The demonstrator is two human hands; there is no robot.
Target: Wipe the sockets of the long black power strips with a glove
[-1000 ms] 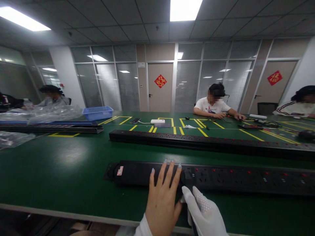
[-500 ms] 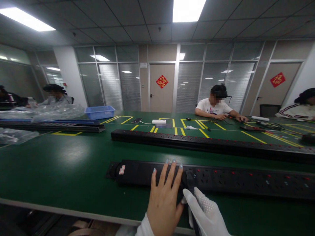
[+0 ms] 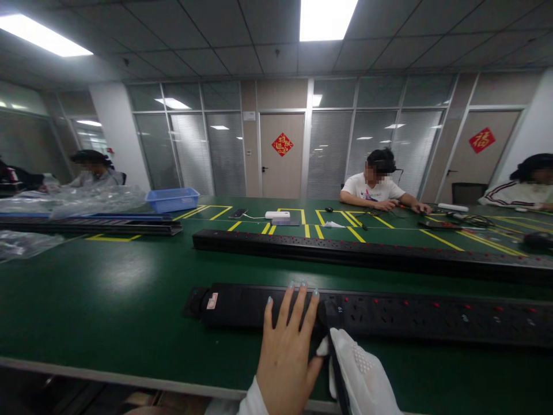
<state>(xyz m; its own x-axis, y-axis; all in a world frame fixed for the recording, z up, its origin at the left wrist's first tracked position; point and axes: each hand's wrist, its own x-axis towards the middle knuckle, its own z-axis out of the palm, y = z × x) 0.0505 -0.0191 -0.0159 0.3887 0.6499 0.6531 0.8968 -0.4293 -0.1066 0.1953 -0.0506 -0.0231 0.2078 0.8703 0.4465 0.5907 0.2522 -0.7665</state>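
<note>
A long black power strip [image 3: 410, 317] lies across the near part of the table, with rows of sockets, red dots and a small white label at its left end. My left hand [image 3: 285, 357], bare, rests flat on the plain section of this strip with its fingers spread. Just right of it, my right hand [image 3: 365, 372], in a white dotted glove, is closed around the dark handle of a black hammer-like tool [image 3: 339, 374]. The tool's head sits at the strip beside my left fingers; its exact shape is hard to make out against the black housing.
Behind it lies a second black power strip [image 3: 268, 242]. Black metal channels [image 3: 142, 226], plastic bags [image 3: 95, 199] and a blue basket [image 3: 173, 200] are at the left. A white power bank [image 3: 277, 215] lies farther back. A co-worker [image 3: 374, 187] sits across the green table [image 3: 108, 311].
My gloved right fingers have closed in more tightly around the tool's handle, and its grip has shifted slightly. My left hand stays flat on the strip. The whole view has shifted slightly.
</note>
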